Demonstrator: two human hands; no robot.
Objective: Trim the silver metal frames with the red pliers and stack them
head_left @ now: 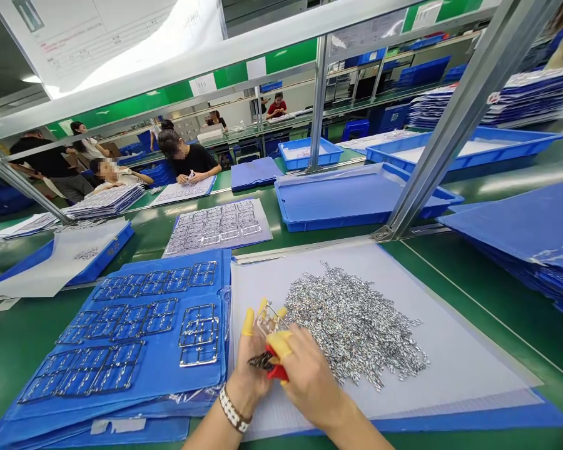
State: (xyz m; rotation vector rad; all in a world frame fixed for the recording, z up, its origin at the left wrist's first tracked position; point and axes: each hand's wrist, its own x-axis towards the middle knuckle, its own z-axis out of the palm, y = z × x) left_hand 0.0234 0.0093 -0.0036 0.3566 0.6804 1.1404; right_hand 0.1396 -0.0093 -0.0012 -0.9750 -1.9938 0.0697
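My left hand [252,359], with yellow finger covers and a bracelet at the wrist, holds a small shiny frame [266,319] upright between its fingers. Close against it, my right hand [304,369] is wrapped round red-handled cutters [276,369], whose dark jaws point left over the left palm. Both hands are above the white sheet [450,350]. Right of them lies a wide heap of small silvery pieces [351,319]. On the blue board [162,369] to the left rest several metallic frames [199,334] in rows.
Another sheet of frames [216,225] lies beyond the board. A blue tray [338,203] sits behind the heap. A slanted metal post [450,137] rises at the right, near stacked blue sheets [520,225]. A person in black [192,159] works across the table.
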